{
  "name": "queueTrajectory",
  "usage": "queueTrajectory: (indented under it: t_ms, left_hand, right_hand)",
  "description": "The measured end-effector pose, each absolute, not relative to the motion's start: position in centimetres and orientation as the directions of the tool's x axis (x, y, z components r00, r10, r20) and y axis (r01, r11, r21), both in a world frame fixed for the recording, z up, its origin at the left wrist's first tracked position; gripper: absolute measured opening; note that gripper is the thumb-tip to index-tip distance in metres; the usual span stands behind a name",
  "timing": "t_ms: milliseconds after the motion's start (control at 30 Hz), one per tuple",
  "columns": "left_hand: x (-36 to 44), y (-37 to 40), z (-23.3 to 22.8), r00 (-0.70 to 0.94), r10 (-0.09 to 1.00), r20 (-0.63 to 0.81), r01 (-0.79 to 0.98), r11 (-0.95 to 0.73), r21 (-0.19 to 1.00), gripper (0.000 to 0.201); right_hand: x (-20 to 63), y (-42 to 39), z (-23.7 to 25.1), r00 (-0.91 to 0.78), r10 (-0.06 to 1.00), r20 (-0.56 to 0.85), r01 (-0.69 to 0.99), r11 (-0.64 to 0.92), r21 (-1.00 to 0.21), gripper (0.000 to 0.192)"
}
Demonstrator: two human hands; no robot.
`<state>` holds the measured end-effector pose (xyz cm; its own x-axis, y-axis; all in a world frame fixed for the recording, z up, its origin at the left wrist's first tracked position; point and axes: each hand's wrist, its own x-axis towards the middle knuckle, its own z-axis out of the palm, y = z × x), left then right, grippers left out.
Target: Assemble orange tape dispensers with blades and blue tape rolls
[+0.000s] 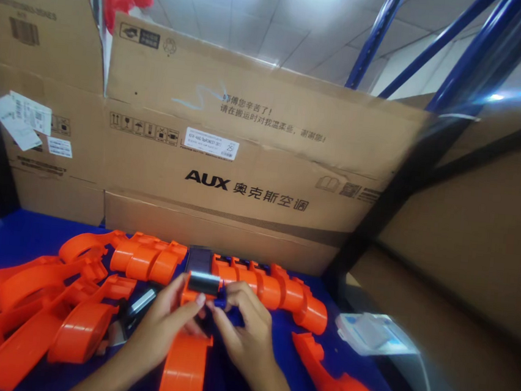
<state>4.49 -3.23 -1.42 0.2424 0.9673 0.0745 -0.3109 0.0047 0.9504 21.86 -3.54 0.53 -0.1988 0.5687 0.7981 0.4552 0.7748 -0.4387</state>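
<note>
My left hand (169,313) is closed on an orange tape dispenser (183,369), gripping its head near a dark plate with a serrated metal edge (204,281). The dispenser's round orange body hangs toward me, below the hands. At the right side of that head, my right hand (246,320) pinches a small blue part (220,299) between thumb and fingers. The blue part touches the dispenser head or lies right against it; the fingers hide exactly how they meet. Part of the dispenser's middle is covered by my hands.
More orange dispenser bodies (81,332) lie in a pile at left, and several stand in a row (270,288) at the back. One orange body (343,388) lies at right, near a clear plastic box (376,336). A cardboard wall (153,160) closes off the blue tabletop (31,229).
</note>
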Motion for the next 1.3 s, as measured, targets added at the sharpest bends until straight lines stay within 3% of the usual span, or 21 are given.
queueTrajectory:
  t_ms: [333, 933, 1067, 1167, 1233, 1300]
  left_hand:
    - [4.5, -3.6, -1.2, 0.258, 0.963, 0.071, -0.327, 0.018, 0.945, 0.040]
    - [4.7, -3.8, -0.8, 0.227, 0.972, 0.064, -0.322, 0.013, 0.947, 0.044]
    - [4.6, -3.6, -1.0, 0.215, 0.975, 0.052, -0.358, 0.029, 0.933, 0.047]
    - [4.4, -3.8, -0.6, 0.220, 0.975, 0.031, -0.424, 0.067, 0.903, 0.054]
    - [4.1, -4.0, -0.1, 0.264, 0.965, 0.013, -0.440, 0.108, 0.891, 0.068]
    - [3.9, -4.3, 0.5, 0.334, 0.943, 0.010, -0.440, 0.147, 0.886, 0.083]
  right_hand:
    - [22.6, -3.2, 0.4, -0.323, 0.501, 0.803, 0.559, 0.786, -0.265, 0.017]
    - [22.3, -3.6, 0.4, -0.359, 0.478, 0.802, 0.667, 0.732, -0.138, 0.011]
    - [22.3, -4.1, 0.8, -0.334, 0.487, 0.807, 0.604, 0.768, -0.214, 0.014]
    - [22.5, -4.4, 1.0, -0.214, 0.500, 0.839, 0.480, 0.802, -0.356, 0.015]
    - [22.4, -4.5, 1.2, -0.080, 0.574, 0.815, 0.364, 0.778, -0.512, 0.016]
    - [22.2, -4.5, 1.4, -0.041, 0.712, 0.701, 0.198, 0.694, -0.692, 0.024]
